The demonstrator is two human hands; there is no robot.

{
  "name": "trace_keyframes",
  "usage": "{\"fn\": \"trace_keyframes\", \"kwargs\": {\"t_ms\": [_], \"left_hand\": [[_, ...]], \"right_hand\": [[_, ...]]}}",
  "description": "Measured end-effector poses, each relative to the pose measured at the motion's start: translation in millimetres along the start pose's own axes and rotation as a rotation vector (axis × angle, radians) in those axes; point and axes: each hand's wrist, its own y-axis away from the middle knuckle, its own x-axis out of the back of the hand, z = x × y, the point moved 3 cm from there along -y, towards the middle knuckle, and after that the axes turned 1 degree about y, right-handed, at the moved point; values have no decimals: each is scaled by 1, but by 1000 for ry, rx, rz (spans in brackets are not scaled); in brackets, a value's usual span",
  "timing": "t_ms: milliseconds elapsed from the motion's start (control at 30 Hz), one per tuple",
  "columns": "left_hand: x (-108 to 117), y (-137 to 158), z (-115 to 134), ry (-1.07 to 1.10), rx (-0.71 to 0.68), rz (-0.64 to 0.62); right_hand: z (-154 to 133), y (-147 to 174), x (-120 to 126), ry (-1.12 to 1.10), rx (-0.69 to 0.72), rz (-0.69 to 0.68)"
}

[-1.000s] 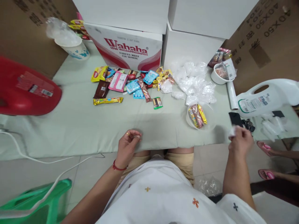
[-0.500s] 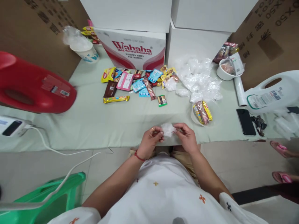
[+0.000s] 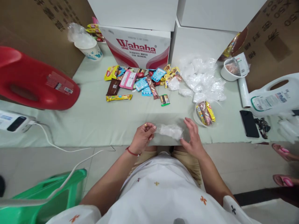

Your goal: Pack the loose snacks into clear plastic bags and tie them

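Just above the table's front edge, a crumpled piece of clear plastic film [image 3: 171, 131] is drawn out sideways. My left hand [image 3: 144, 137] pinches its left end between thumb and fingers. At the other end, my right hand [image 3: 193, 138] has its thumb and fingers spread apart; whether they touch the thin film's edge is hard to tell. Beyond the right hand sits a white bowl [image 3: 196, 117] with wrapped snack bars [image 3: 205, 113] in it and clear plastic around its rim. A small green-ended snack pack [image 3: 164, 100] lies ahead of the hands.
Wrapped snacks [image 3: 128, 79] lie heaped before a Wahaba-style printed carton [image 3: 140, 46], beside a pile of clear plastic [image 3: 201, 77]. A red jug [image 3: 37, 81] and white power bank [image 3: 14, 122] stand left. Rightward are a phone [image 3: 249, 123], keys [image 3: 263, 127] and white jug [image 3: 275, 95].
My hands have moved apart, and the plastic film between them has gone from a small bunch to a longer strip. My right hand's fingers have opened from a pinch.
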Motion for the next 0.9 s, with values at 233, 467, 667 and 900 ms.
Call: {"fn": "trace_keyframes", "kwargs": {"t_ms": [233,467,667,900], "left_hand": [[14,-6,14,70,10,-35],[39,0,19,38,-222,269],[-9,19,1,-151,-94,-66],[-24,5,-9,-163,-152,16]], "right_hand": [[5,-24,-10,-21,-75,-91],[11,-25,-25,-435,-403,130],[-17,-17,-39,-271,-247,183],[-32,-8,-48,-124,-57,61]]}}
